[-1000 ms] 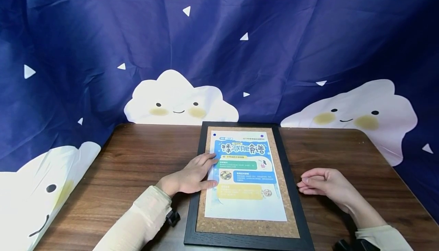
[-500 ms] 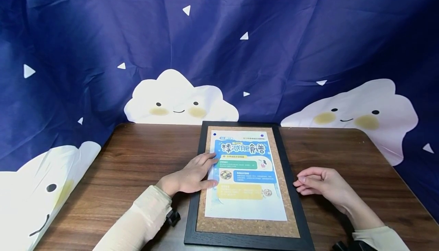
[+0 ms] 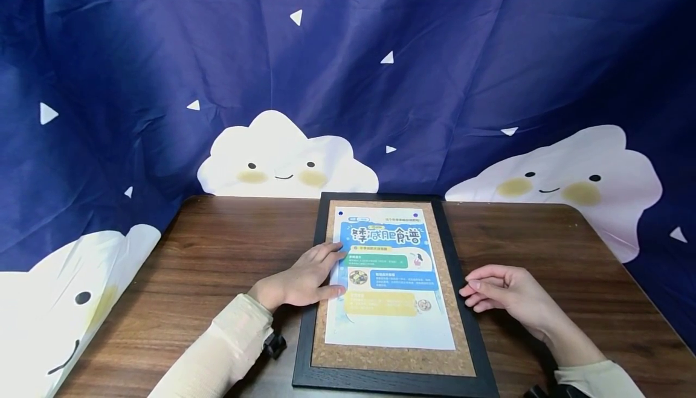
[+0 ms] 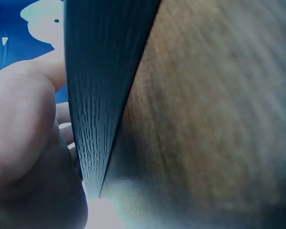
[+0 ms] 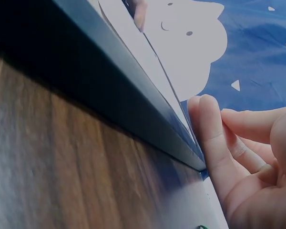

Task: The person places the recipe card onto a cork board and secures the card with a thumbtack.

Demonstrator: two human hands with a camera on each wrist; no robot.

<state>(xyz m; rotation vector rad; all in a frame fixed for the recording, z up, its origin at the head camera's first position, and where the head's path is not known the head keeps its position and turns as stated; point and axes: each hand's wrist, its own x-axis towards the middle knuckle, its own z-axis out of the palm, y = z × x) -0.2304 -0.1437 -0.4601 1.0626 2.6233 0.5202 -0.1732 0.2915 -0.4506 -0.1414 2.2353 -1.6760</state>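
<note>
A white sheet (image 3: 388, 333) with blue, green and yellow printing lies on a black-framed cork board (image 3: 394, 362). Blue pins (image 3: 341, 213) mark its two top corners. My left hand (image 3: 304, 274) rests across the left frame edge, its fingertips and thumb on the sheet. In the left wrist view the hand (image 4: 24, 119) is beside the black frame (image 4: 97, 95). My right hand (image 3: 508, 292) is beside the right frame edge, thumb near the index finger, fingers loosely bent. In the right wrist view nothing shows between the fingers of that hand (image 5: 248, 157).
The board lies on a brown wooden table (image 3: 244, 223), which extends to both sides. Behind it hangs a dark blue curtain (image 3: 348, 72) printed with smiling clouds. Black wrist devices (image 3: 274, 345) sit at the sleeves.
My right hand has moved slightly left, closer to the frame's right edge. The left hand, the sheet and the board have stayed in place.
</note>
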